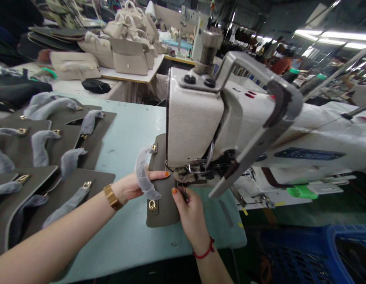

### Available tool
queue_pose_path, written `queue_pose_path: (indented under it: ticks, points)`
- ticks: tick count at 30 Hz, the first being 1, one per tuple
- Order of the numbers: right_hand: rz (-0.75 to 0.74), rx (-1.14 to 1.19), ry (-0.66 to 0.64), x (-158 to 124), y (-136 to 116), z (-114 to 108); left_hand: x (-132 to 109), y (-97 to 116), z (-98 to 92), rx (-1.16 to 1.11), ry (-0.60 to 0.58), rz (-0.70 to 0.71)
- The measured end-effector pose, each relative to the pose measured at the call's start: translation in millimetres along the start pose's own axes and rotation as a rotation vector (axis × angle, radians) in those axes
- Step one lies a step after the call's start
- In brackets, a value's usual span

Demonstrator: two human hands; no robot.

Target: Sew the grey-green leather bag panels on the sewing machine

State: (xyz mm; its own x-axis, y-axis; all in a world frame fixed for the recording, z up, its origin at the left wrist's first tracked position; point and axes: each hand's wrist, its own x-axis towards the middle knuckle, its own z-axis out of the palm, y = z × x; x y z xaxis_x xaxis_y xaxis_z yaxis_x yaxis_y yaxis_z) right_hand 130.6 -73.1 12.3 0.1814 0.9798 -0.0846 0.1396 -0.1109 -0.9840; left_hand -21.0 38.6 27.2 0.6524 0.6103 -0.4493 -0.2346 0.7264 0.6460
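Note:
A grey-brown bag panel [163, 216] lies on the light blue table under the head of a white sewing machine [194, 118]. A carry handle [143, 173], wrapped in thin white film, is fixed to it by gold-coloured fittings. My left hand [130, 187] reaches beneath this handle, its index finger stretched flat across the panel close to the needle area. At the panel's right edge my right hand [192, 213] pinches the material, thumb on top; its other fingers are partly hidden. The machine head hides the panel's far right part.
Several similar grey-brown bag pieces [82, 177] with wrapped handles cover the table's left side. Finished-looking beige bags [129, 57] are heaped on a table behind. A curved metal lever [286, 106] juts from the machine. A blue plastic crate [301, 244] stands at lower right.

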Motion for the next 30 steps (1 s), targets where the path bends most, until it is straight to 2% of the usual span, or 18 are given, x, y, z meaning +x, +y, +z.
queue_pose_path:
  ticks: [4, 7, 12, 15, 17, 23, 30]
  points:
    - [-0.067, -0.043, -0.013, -5.5, -7.2, -1.8, -3.2, 2.6, 8.6, 0.015, 0.014, 0.009]
    - [-0.053, -0.080, -0.046, -5.7, -10.1, -7.4, -6.8, -1.5, 15.3, -0.043, 0.098, 0.063]
    - [-0.023, -0.111, -0.147, 3.7, -12.9, -29.7, -16.0, -22.7, 28.6, -0.079, 0.263, 0.090]
    - [-0.014, -0.150, -0.187, 12.6, -15.9, -44.3, -19.4, -38.6, 38.5, -0.110, 0.405, 0.150]
    - [-0.014, -0.151, -0.216, 18.4, -18.6, -51.1, -19.4, -47.1, 45.5, -0.141, 0.458, 0.205]
    - [0.018, -0.182, -0.255, 28.7, -26.2, -58.4, -15.9, -59.7, 59.7, -0.238, 0.475, 0.298]
    - [-0.028, -0.246, -0.242, 29.8, -25.6, -60.8, -19.0, -54.1, 66.5, -0.236, 0.443, 0.355]
